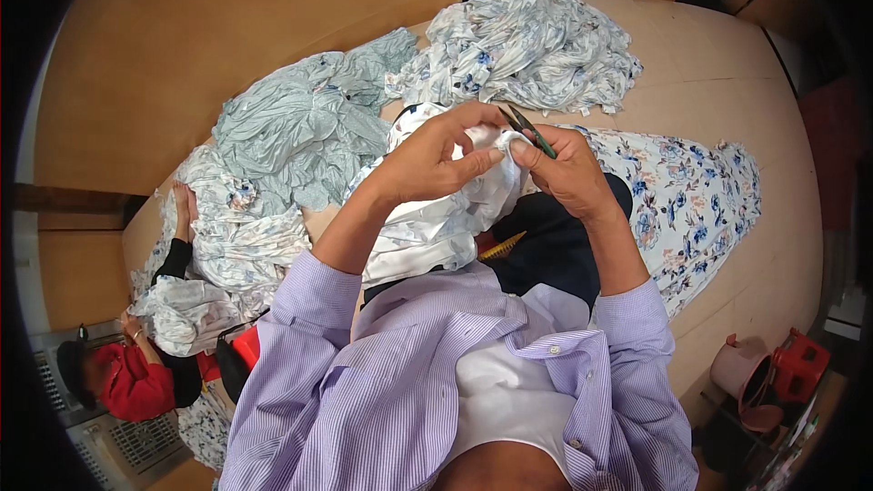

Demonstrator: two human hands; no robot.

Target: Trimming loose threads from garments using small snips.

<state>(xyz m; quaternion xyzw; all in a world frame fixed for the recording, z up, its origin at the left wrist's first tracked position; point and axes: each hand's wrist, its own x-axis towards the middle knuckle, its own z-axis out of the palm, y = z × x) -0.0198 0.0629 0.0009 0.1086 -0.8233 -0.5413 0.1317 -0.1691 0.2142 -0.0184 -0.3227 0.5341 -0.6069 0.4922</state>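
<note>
A white floral-print garment [436, 225] lies bunched across my lap, with a folded white edge raised between my hands. My left hand [440, 157] holds that edge at its thumb, the index finger stretched toward the blades; its other fingertips are partly hidden. In my right hand [566, 167] is a pair of thread snips [535, 135] with a green handle and dark blades pointing up and left. The right thumb also presses on the white edge. The blades stand just above the cloth, slightly apart.
Beyond my lap lie a grey-green cloth pile [300, 123] and a white floral pile [525, 48]. A blue-flowered cloth [675, 211] spreads to my right. At left, a person in red [136, 382] sits handling cloth. A pink bucket [740, 368] and red stool [799, 365] stand lower right.
</note>
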